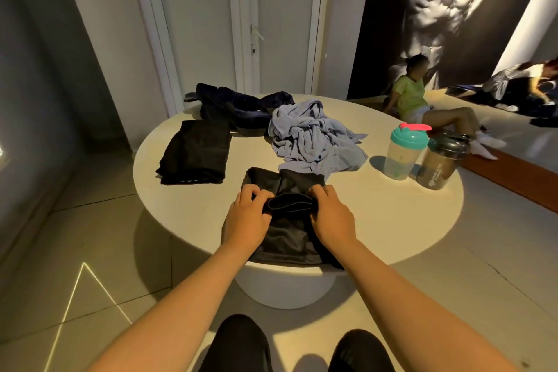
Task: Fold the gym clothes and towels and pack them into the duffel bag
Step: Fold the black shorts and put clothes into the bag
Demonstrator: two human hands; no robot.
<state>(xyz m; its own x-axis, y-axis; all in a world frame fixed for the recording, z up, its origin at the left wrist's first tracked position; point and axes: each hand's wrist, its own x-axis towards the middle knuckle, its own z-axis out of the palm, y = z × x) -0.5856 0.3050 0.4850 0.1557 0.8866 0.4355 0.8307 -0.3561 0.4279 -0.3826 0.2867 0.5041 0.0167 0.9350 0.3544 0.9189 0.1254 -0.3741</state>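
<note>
on table (392, 220) | black garment (287, 235) between left grip (247, 217), right grip (332, 217) (both pinching)

Place: a gym or fitness studio.
Behind my round table (377, 214): wall-high mural (453, 9) of a muscled torso.
On the table: two shaker bottles (404, 155), gym clothes (196, 151).
Beyond the table, right: a person in sportswear (412, 96) sitting on the floor.

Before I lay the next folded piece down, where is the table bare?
Bare: near right of the table, between the black garment and the teal shaker; near left, before the folded black piece. Crowded: far middle, towel and navy clothes.
</note>
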